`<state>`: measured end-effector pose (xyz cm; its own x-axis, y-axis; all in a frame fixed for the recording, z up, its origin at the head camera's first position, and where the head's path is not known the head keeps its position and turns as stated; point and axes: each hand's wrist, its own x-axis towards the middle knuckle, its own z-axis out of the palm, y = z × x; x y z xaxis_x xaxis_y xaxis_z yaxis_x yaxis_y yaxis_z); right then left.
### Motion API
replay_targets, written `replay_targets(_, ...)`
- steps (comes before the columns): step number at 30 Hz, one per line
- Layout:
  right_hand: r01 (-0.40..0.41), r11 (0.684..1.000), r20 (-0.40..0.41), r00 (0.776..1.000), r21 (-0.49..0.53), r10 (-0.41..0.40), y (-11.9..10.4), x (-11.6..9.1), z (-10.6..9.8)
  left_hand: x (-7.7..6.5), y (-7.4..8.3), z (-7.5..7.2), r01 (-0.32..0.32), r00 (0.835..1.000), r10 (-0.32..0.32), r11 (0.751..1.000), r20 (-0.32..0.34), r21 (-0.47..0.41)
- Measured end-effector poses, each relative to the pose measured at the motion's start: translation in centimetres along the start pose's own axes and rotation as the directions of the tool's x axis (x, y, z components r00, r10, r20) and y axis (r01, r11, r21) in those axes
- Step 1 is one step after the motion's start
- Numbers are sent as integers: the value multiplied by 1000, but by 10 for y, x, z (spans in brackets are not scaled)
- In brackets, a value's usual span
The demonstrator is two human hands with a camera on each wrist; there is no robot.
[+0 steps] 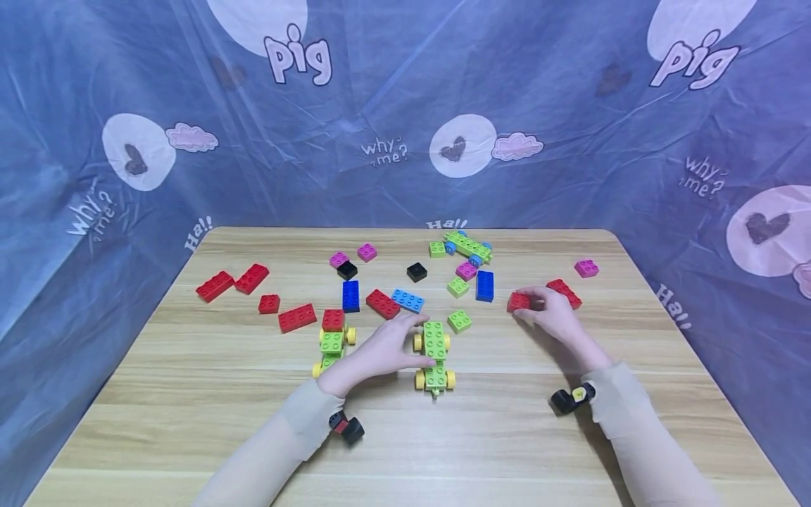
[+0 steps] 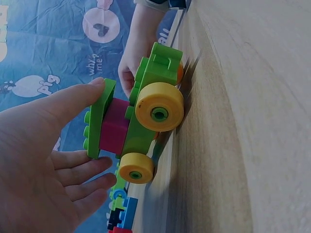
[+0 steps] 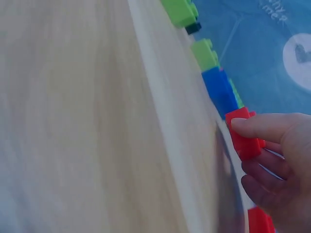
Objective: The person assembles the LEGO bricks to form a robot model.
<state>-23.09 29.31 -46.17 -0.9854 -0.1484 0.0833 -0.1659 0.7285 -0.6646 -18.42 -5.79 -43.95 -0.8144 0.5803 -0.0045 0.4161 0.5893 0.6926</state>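
Your left hand [image 1: 380, 352] spans a light-green plastic toy vehicle with yellow wheels [image 1: 435, 341], its thumb against the near end of the upper green studded piece [image 2: 99, 121] and its fingers at the far end, so the piece is pinched lengthwise. That vehicle stands near the middle of the pale wood-grain table [image 1: 494, 451], and a magenta plastic brick [image 2: 113, 126] sits between its upper piece and its wheeled base. Over to the right, your right hand [image 1: 554, 313] pinches a small red plastic brick [image 1: 517, 303] between thumb and fingers; you cannot tell whether that brick touches the table. A longer red plastic brick [image 1: 564, 293] lies just beside your right hand, on its far side. Left of your left hand stands a second green vehicle with yellow wheels [image 1: 332, 342], topped by a red studded brick [image 1: 333, 320]. A lime-green square brick [image 1: 459, 321] lies just right of the vehicle you hold. Farther back are a light-blue oblong brick [image 1: 408, 301], a dark-blue oblong brick [image 1: 484, 286] and, near the far edge, a green wheeled base with blue wheels [image 1: 467, 246].
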Motion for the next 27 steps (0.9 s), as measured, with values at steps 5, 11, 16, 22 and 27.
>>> replay_targets(5, -11, 996, -13, 1000, 83, 13, -18, -2, 3, -1, 0, 0, 4, 1000, -4, 1000, 1, -10)
replay_targets(11, 60, 994, -47, 997, 94, -56, -42, -3, 5, -1, 0, -1, 4, 1000, -4, 1000, -4, -17)
replay_targets(16, 85, 988, -24, 996, 128, -83, -63, -1, 9, 0, -1, -2, -2, 1000, 2, 1000, -9, -5)
replay_targets(22, 97, 981, -3, 995, 167, -97, -84, 0, 18, 1, -2, -1, 0, 1000, 0, 1000, -18, 9)
replay_targets(27, 123, 977, 9, 992, 173, -126, -99, 1, 25, 0, -2, -1, 4, 1000, -4, 1000, -20, 15)
